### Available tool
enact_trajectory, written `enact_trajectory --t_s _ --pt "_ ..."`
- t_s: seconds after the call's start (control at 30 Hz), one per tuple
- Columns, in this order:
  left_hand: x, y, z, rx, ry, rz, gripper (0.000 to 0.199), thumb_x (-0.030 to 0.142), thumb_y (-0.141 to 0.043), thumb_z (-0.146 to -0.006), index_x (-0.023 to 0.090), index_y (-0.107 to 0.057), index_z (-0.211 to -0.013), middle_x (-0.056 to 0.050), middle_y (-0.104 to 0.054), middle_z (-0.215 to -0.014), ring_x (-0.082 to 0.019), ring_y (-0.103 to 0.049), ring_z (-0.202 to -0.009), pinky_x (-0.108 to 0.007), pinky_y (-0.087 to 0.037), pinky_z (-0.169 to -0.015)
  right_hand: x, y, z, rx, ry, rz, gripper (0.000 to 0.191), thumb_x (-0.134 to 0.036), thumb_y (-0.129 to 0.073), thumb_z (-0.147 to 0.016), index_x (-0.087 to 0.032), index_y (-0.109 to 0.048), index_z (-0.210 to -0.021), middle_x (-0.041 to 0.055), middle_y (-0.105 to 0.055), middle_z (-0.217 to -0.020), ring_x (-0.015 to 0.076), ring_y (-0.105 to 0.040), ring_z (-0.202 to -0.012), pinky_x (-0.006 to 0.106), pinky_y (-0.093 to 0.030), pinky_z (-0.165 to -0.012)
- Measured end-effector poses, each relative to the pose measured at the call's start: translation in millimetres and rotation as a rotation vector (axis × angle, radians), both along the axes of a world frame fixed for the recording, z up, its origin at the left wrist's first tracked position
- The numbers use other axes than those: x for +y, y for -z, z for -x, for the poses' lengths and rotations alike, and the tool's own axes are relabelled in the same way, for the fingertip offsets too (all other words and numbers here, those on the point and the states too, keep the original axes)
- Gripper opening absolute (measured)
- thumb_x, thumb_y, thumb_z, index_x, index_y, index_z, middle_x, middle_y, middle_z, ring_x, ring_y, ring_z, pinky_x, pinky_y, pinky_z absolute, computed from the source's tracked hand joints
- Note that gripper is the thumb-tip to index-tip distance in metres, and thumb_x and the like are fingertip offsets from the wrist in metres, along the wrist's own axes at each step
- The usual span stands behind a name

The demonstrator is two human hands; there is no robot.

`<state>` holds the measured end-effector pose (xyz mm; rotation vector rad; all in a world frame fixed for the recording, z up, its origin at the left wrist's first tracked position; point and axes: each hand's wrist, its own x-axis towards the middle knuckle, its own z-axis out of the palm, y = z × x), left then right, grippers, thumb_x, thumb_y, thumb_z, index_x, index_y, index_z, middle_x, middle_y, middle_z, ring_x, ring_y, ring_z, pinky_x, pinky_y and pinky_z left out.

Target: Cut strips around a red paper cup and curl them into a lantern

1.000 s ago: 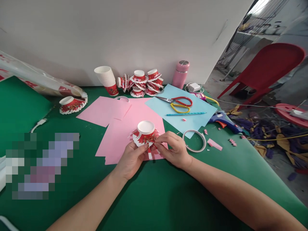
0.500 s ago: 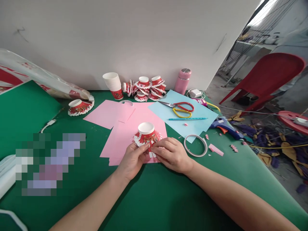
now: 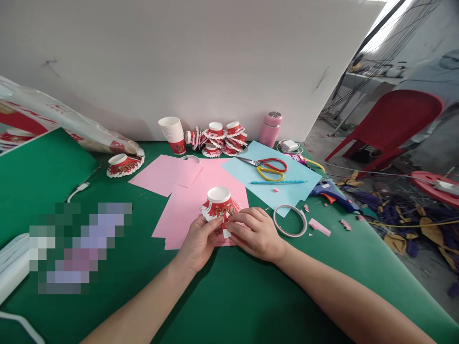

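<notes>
A red paper cup (image 3: 219, 203), its side cut into strips and its white base upward, is held over pink paper sheets (image 3: 186, 210). My left hand (image 3: 201, 239) is closed on the strips at the cup's near left side. From the right, my right hand (image 3: 256, 234) pinches strips at the near edge, its fingertips meeting those of my left hand. One strip with a white end hangs down between the hands. Part of the cup's fringe is hidden behind my fingers.
Scissors (image 3: 270, 167) and a blue pen (image 3: 278, 182) lie on light blue paper (image 3: 236, 167). A tape roll (image 3: 290, 221) and a glue gun (image 3: 335, 193) are at right. Stacked cups (image 3: 172, 134), finished fringed cups (image 3: 215, 138) and a pink flask (image 3: 271, 129) stand along the wall.
The view has shifted slightly, so the whole scene sits a little differently. Both hands keep hold of the cup, while the strips at its near edge have changed position slightly between my fingers.
</notes>
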<state>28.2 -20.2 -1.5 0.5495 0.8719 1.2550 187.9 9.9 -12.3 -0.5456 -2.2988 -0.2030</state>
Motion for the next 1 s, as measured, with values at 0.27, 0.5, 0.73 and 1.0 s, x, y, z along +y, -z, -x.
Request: enact_trajectory --t_s 0.27,0.5,0.73,1.0 --pt "-0.4 1.2 -2.0 -0.005 -0.084 0.029 0.013 0.021 -0.075 -0.062 0.016 -0.069 -0.072 -0.003 -0.068 -0.075 -0.013 -0.059 -0.069 -0.026 -0.046 -0.064 -4.1 -1.1 4.3 0.016 0.058 0.000 0.015 -0.028 -0.056 -0.084 -0.019 -0.061 -0.095 0.0036 -0.067 -0.091 0.0169 -0.058 -0.084 0.032 -0.041 -0.072" --pt "-0.3 2.6 -3.2 -0.020 -0.110 0.045 0.016 0.022 -0.078 -0.059 0.017 -0.070 -0.071 -0.003 -0.070 -0.077 -0.012 -0.059 -0.071 -0.024 -0.046 -0.065 -4.4 -2.3 5.8 0.066 0.093 -0.024 0.014 -0.025 -0.057 -0.082 -0.018 -0.062 -0.093 0.0041 -0.070 -0.090 0.0170 -0.060 -0.079 0.033 -0.041 -0.068" --pt "-1.4 1.5 -3.5 0.014 -0.070 0.070 0.018 0.024 -0.079 -0.058 0.015 -0.071 -0.072 -0.003 -0.070 -0.073 -0.011 -0.060 -0.065 -0.024 -0.048 -0.064 -2.2 -1.1 1.3 0.042 0.061 -0.014 0.015 -0.021 -0.052 -0.087 -0.017 -0.063 -0.097 0.0045 -0.070 -0.086 0.0143 -0.061 -0.072 0.030 -0.042 -0.062" --pt "-1.2 5.9 -2.7 -0.002 -0.070 0.075 0.022 0.024 -0.080 -0.056 0.014 -0.071 -0.073 -0.003 -0.070 -0.073 -0.010 -0.060 -0.064 -0.022 -0.048 -0.061 -2.2 -1.6 2.4 0.056 0.006 -0.004 0.011 -0.020 -0.055 -0.086 -0.015 -0.062 -0.093 0.0056 -0.071 -0.092 0.0155 -0.063 -0.078 0.029 -0.044 -0.063"
